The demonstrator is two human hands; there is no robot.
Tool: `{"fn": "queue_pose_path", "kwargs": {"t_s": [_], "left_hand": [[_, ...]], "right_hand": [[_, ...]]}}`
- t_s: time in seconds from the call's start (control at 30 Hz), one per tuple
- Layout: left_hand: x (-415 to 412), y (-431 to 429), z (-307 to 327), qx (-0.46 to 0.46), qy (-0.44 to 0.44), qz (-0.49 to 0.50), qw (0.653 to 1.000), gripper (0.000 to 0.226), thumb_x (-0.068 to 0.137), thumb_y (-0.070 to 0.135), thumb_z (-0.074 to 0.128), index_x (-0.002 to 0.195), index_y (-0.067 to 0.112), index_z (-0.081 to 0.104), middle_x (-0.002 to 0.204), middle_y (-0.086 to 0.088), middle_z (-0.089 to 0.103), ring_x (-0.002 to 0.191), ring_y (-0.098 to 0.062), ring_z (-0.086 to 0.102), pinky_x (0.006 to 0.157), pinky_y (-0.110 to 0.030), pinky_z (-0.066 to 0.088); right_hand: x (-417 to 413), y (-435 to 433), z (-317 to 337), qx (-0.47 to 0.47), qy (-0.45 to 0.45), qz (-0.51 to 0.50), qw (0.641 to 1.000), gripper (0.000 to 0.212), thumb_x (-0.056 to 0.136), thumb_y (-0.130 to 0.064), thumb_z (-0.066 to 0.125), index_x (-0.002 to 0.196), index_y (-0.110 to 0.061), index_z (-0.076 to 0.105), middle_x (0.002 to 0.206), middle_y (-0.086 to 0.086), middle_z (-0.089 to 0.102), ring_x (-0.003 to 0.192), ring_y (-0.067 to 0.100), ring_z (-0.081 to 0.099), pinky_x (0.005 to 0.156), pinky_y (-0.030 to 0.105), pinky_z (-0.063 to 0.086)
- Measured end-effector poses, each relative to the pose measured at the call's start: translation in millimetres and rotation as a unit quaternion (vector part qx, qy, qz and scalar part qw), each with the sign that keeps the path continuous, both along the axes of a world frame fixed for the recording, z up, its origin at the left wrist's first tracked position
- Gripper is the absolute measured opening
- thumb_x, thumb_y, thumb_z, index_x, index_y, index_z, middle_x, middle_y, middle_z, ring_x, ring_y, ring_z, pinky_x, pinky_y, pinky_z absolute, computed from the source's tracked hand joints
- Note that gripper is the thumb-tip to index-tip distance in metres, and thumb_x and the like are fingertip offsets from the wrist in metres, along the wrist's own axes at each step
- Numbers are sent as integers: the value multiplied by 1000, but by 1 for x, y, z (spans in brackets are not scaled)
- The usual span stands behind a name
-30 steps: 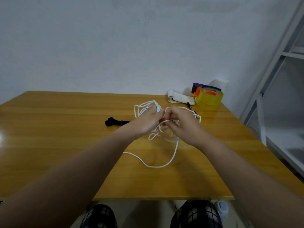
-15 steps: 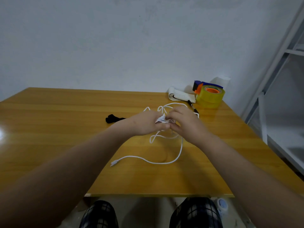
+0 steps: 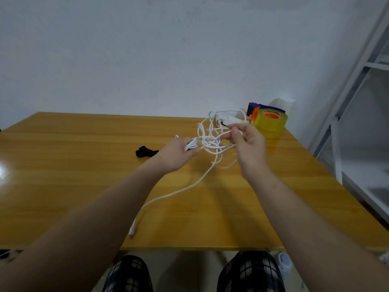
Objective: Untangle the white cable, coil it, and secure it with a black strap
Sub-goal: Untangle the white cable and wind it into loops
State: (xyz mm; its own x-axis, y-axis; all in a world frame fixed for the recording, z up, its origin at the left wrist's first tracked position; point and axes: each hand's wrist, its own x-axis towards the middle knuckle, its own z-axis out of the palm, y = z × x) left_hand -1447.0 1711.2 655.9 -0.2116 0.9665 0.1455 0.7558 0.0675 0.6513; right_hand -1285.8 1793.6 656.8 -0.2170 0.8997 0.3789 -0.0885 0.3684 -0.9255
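Wooden table (image 3: 63, 186): both forearms reach out over it, hands raised off the top, probably so the knot hangs free and its strands can be told apart. Left hand (image 3: 179, 152) is curled round a bunched part of the white cable (image 3: 211, 141). Right hand (image 3: 250, 144) pinches one strand at the fingertips, presumably to tease it out. The cable's tail trails to the near edge. Black strap (image 3: 145, 152) lies untouched, just left of the left hand.
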Motion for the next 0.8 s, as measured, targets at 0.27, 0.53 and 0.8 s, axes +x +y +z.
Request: {"fn": "queue_pose_path", "kwargs": {"t_s": [0.27, 0.53, 0.8], "left_hand": [[-13, 1, -24, 12, -6, 180, 984, 31, 98, 29, 47, 70, 15, 43, 61, -1, 46, 56, -18, 44, 50, -30, 29], [9, -9, -6, 92, -272, 72, 955, 19, 94, 32, 57, 81, 19, 62, 44, 6, 41, 44, -13, 37, 50, -26, 31], [16, -8, 31, 214, -376, 75, 899, 24, 95, 23, 54, 74, 13, 58, 38, 10, 38, 36, -8, 35, 48, -25, 26]], "right_hand": [[12, 15, -13, -222, 107, -110, 963, 22, 97, -1, 34, 102, -19, 44, 59, 6, 55, 43, 14, 57, 56, 31, 53], [-1, 4, -24, 180, -303, 39, 935, 34, 83, -50, 58, 112, -32, 63, 139, -4, 44, 133, 14, 35, 112, 44, 25], [-17, -1, -43, 133, -371, 114, 912, 20, 87, -20, 63, 106, -26, 64, 135, -2, 47, 129, 21, 34, 104, 34, 28]]}}
